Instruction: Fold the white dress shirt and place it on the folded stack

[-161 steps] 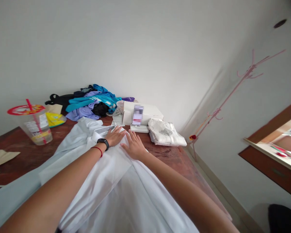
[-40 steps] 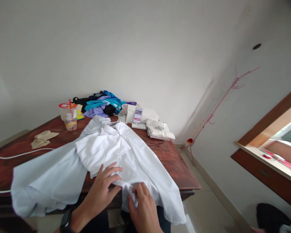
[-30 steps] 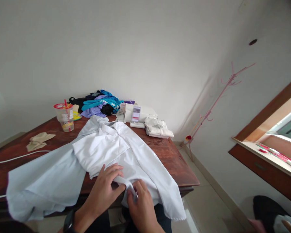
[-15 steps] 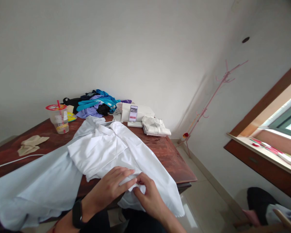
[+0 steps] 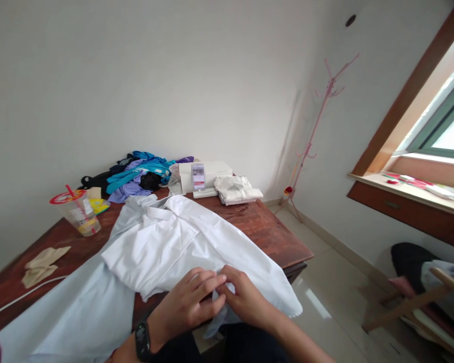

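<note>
A white shirt (image 5: 181, 242) lies spread over the wooden table (image 5: 272, 237), collar towards the wall, its hem hanging off the near edge. My left hand (image 5: 191, 305), with a black watch on the wrist, pinches the hem fabric at the table's front edge. Right beside it my right hand (image 5: 245, 297) pinches the same bit of hem, the fingertips of both hands meeting. A pale blue cloth (image 5: 79, 312) lies under the shirt and spreads to the left.
At the back of the table are a pile of blue, purple and black clothes (image 5: 139, 171), a white box (image 5: 208, 174), a folded white garment (image 5: 236, 189) and a plastic cup with a red lid (image 5: 77, 209). A beige cloth (image 5: 41, 259) and a white cable (image 5: 18, 297) lie left. A pink coat stand (image 5: 318, 121) fills the corner.
My hands drew back from the collar to the hem at the near edge and came together, pinching it. The view has turned right, showing more window and floor.
</note>
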`<state>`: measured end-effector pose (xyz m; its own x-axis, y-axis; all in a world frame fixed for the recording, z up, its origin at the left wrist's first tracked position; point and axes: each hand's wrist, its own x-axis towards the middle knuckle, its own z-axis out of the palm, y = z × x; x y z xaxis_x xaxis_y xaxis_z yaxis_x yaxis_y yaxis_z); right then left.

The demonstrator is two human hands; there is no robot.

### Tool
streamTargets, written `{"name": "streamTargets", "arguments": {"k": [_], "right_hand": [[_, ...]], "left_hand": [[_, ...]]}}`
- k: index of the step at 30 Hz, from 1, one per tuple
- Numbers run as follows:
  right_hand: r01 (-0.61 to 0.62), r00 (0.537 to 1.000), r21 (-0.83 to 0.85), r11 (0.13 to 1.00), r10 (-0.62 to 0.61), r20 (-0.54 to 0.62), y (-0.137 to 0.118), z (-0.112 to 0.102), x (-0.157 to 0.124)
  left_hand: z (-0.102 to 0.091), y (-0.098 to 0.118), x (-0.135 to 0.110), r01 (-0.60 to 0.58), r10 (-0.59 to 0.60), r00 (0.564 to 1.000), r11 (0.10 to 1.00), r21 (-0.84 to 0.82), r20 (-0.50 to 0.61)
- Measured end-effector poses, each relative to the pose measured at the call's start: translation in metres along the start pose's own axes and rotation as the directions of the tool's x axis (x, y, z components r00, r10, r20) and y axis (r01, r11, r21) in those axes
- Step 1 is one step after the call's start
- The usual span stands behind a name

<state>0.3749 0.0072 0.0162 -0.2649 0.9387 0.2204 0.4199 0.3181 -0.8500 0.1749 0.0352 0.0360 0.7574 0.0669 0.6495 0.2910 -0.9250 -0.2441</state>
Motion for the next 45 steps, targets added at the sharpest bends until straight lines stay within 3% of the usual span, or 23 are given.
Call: {"name": "streamTargets", "arguments": {"k": [5, 9, 13, 18, 22, 26, 31, 34, 37, 39, 43, 45], "right_hand": [[-0.012, 0.998, 0.018, 1.000, 0.013, -0.061, -0.009, -0.001, -0.003], [-0.066, 0.976, -0.034, 0.997, 0.057, -0.210, -0.017, -0.003, -0.019], [-0.077, 0.963, -0.073, 0.994, 0.055, -0.265, -0.020, -0.003, -0.048], [-0.025, 0.985, -0.176, 0.984, -0.006, -0.173, -0.019, -0.004, -0.069], [-0.115, 0.979, -0.302, 0.946, 0.057, -0.193, -0.017, 0.001, -0.068], [-0.188, 0.964, -0.302, 0.935, 0.117, -0.238, -0.012, 0.008, -0.065], [-0.176, 0.968, -0.319, 0.931, 0.105, -0.230, -0.014, 0.005, -0.062], [-0.179, 0.976, -0.374, 0.910, 0.115, -0.187, -0.017, -0.006, -0.062], [-0.202, 0.976, -0.407, 0.891, 0.150, -0.156, -0.014, -0.021, -0.069], [-0.225, 0.972, -0.404, 0.886, 0.176, -0.156, -0.011, -0.032, -0.077], [-0.264, 0.958, -0.379, 0.887, 0.196, -0.209, -0.007, -0.049, -0.086], [-0.262, 0.956, -0.356, 0.897, 0.189, -0.226, -0.009, -0.056, -0.085]], "left_hand": [[-0.004, 0.008, 0.006, 0.044, -0.045, 0.999, 0.997, -0.063, -0.017], [-0.004, 0.015, 0.017, 0.181, -0.167, 0.982, 0.961, -0.208, 0.083], [0.006, 0.025, 0.020, 0.286, -0.238, 0.955, 0.894, -0.344, 0.175], [0.026, 0.027, 0.020, 0.365, -0.266, 0.917, 0.859, -0.359, 0.296], [0.033, 0.023, 0.018, 0.468, -0.359, 0.873, 0.807, -0.360, 0.330], [0.029, 0.021, 0.016, 0.551, -0.419, 0.825, 0.745, -0.377, 0.379], [0.022, 0.024, 0.018, 0.564, -0.431, 0.815, 0.744, -0.358, 0.388], [0.017, 0.028, 0.017, 0.531, -0.435, 0.842, 0.774, -0.345, 0.319], [0.005, 0.024, 0.004, 0.457, -0.406, 0.885, 0.850, -0.260, 0.229], [-0.009, 0.010, -0.016, 0.411, -0.381, 0.898, 0.905, -0.112, 0.222], [-0.037, -0.040, -0.078, 0.437, -0.495, 0.839, 0.861, 0.263, 0.228], [-0.044, -0.065, -0.111, 0.461, -0.550, 0.797, 0.821, 0.336, 0.249]]}}
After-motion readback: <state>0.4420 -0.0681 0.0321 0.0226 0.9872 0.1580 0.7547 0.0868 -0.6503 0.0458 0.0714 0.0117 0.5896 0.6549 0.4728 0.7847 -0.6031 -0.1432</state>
